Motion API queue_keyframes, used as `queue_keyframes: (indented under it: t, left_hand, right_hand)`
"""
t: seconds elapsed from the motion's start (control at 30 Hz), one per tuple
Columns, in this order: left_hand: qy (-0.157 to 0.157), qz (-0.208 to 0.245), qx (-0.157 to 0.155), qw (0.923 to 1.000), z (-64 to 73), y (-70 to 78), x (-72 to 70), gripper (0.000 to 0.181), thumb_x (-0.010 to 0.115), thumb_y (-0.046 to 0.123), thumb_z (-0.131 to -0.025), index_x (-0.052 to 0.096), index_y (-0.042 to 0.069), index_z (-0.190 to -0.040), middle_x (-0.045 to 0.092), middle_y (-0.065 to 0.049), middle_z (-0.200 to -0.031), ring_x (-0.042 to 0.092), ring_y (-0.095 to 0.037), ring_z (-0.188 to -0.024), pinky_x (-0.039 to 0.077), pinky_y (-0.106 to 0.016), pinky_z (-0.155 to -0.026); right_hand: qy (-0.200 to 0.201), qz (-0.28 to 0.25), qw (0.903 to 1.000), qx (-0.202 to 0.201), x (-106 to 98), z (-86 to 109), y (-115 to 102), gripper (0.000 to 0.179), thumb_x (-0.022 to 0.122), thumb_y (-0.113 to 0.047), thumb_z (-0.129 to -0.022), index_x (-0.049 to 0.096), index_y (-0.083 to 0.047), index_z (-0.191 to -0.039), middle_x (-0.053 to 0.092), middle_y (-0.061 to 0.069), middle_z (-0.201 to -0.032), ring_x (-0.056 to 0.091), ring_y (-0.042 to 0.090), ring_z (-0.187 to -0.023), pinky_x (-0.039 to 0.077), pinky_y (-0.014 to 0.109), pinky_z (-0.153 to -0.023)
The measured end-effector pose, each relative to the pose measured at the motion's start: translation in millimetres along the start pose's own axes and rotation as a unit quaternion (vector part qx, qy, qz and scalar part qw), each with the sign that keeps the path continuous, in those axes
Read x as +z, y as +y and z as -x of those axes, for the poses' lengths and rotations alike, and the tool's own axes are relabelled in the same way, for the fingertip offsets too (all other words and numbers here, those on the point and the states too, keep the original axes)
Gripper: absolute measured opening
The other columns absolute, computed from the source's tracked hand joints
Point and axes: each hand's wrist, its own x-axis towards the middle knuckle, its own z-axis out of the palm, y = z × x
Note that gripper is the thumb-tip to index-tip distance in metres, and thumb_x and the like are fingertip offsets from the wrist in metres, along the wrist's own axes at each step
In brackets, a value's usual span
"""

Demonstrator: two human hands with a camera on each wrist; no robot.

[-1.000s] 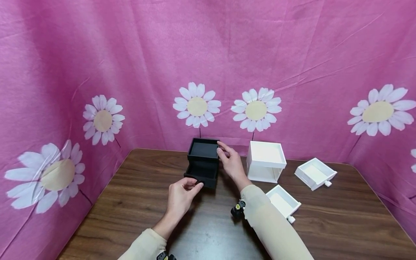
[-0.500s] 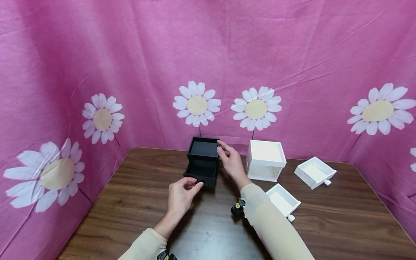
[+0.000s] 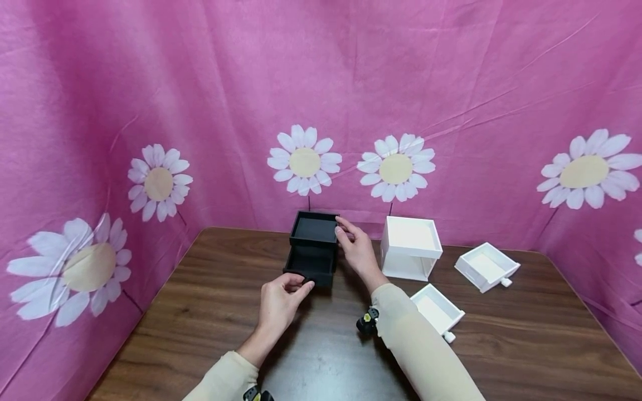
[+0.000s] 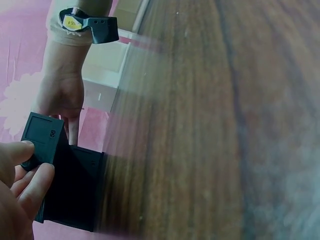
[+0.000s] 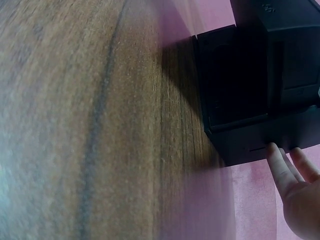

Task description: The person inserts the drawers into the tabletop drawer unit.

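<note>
A small black drawer cabinet (image 3: pixel 314 228) stands on the table, with a black drawer (image 3: pixel 312 260) pulled partway out toward me. My left hand (image 3: pixel 278 303) pinches the knob at the drawer's front between thumb and fingers; the left wrist view shows this grip against the drawer front (image 4: pixel 45 132). Straight fingers of my right hand (image 3: pixel 358 253) touch the cabinet's right side, as the right wrist view shows with the fingertips on the side wall (image 5: pixel 240 147). Under the drawer, the cabinet's lower compartment (image 5: pixel 227 82) appears as a dark opening.
Right of the black cabinet stands a white cabinet (image 3: pixel 411 239) with an open front. Two white drawers with knobs lie on the wooden table (image 3: pixel 200 312): one white drawer (image 3: pixel 486 266) at the far right, another white drawer (image 3: pixel 436 312) beside my right sleeve. A pink flowered cloth (image 3: pixel 321 72) hangs behind.
</note>
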Motion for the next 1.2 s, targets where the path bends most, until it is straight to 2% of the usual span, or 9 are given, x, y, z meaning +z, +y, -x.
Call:
queue_keyframes:
  t: [0.33, 0.67, 1.2]
  left_hand:
    - [-0.026, 0.014, -0.008, 0.9995, -1.2, -2.2, 0.4, 0.013, 0.089, 0.015, -0.089, 0.081, 0.004, -0.092, 0.081, -0.008, -0.083, 0.078, -0.016, -0.074, 0.060, -0.020, -0.066]
    - [-0.024, 0.004, -0.019, 0.9995, -8.2, -6.2, 1.1, 0.014, 0.090, 0.016, -0.089, 0.081, 0.006, -0.093, 0.082, -0.007, -0.084, 0.078, -0.015, -0.076, 0.059, -0.020, -0.067]
    - [-0.021, 0.061, -0.059, 0.9961, -22.8, -12.3, 10.8, 0.017, 0.089, 0.013, -0.088, 0.081, 0.003, -0.097, 0.083, -0.012, -0.091, 0.079, -0.018, -0.082, 0.057, -0.016, -0.072]
  right_hand:
    - [0.003, 0.000, 1.0000, 0.002, -1.0, 0.2, -0.3, 0.040, 0.061, -0.025, -0.112, 0.065, -0.016, -0.151, 0.068, 0.020, -0.139, 0.072, 0.036, -0.120, 0.064, 0.050, -0.101]
    - [0.000, 0.003, 1.0000, 0.005, 0.1, 0.8, -0.5, 0.041, 0.061, -0.026, -0.112, 0.064, -0.016, -0.152, 0.068, 0.019, -0.139, 0.072, 0.035, -0.119, 0.064, 0.050, -0.101]
    - [0.001, 0.005, 1.0000, 0.003, 0.8, 1.9, -1.7, 0.041, 0.060, -0.023, -0.112, 0.063, -0.016, -0.152, 0.068, 0.020, -0.139, 0.073, 0.035, -0.119, 0.064, 0.047, -0.101]
